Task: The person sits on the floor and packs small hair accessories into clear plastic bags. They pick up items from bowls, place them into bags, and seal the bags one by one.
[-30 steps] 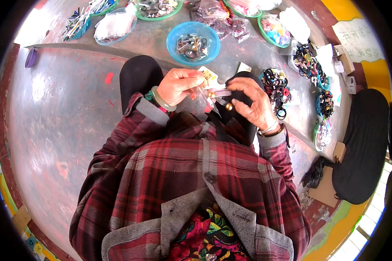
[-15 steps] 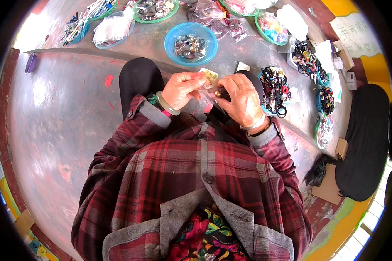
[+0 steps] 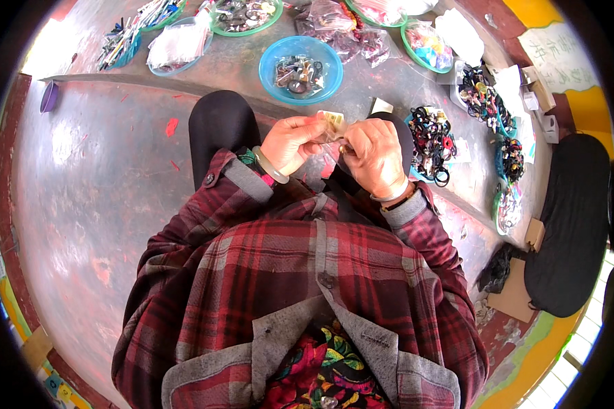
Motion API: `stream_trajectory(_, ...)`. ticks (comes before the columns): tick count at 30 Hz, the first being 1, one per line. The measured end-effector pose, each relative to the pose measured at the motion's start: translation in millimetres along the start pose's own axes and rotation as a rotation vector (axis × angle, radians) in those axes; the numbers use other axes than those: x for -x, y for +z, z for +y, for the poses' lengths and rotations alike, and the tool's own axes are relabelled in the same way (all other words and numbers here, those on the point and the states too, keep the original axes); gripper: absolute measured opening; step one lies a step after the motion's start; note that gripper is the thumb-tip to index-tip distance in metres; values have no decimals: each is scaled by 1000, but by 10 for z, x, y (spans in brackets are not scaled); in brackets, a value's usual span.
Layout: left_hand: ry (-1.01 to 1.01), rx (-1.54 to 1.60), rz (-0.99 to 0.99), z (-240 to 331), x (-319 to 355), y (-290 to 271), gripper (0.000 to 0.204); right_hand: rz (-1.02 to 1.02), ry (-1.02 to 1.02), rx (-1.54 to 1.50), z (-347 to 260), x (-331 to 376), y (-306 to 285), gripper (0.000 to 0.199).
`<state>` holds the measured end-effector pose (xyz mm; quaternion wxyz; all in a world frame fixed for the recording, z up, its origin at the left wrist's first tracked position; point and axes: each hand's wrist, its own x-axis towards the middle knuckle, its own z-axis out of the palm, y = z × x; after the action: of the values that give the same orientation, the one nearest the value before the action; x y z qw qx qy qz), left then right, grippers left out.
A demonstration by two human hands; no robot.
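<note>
My left hand (image 3: 292,142) and my right hand (image 3: 374,157) are held close together above my lap, over my dark-trousered knees. Between their fingertips is a small pale card in a clear plastic sleeve (image 3: 333,123), pinched by the left fingers and touched by the right. Something small sits between my right fingers, too hidden to make out. I wear a dark red plaid jacket, a pale bangle on the left wrist and a band on the right. A blue bowl (image 3: 273,60) of small dark trinkets lies on the floor just beyond my hands.
More dishes ring the floor ahead: a green-rimmed plate (image 3: 266,20) of trinkets, a tray with clear bags (image 3: 177,46), a tray of dark hair ties (image 3: 431,136), more coloured accessories (image 3: 481,95) at the right. A black cushion (image 3: 572,225) lies far right, a cardboard piece (image 3: 513,293) beside it.
Both hands have drawn closer together and risen slightly; the right hand now closes against the card in the left hand.
</note>
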<state>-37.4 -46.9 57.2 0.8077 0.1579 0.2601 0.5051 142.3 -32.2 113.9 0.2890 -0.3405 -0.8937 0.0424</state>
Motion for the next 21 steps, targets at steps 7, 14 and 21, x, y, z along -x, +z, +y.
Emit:
stream_trajectory(7, -31, 94, -15, -23, -37, -100, 15, -9, -318, 125, 115, 42, 4, 21)
stream_trajectory(14, -14, 87, -34, 100, -35, -139, 17, -64, -463, 140, 224, 108, -161, 24)
stream_trajectory(21, -30, 52, -55, 96, -17, -101, 13, -5, -387, 108, 286, 281, -189, 27)
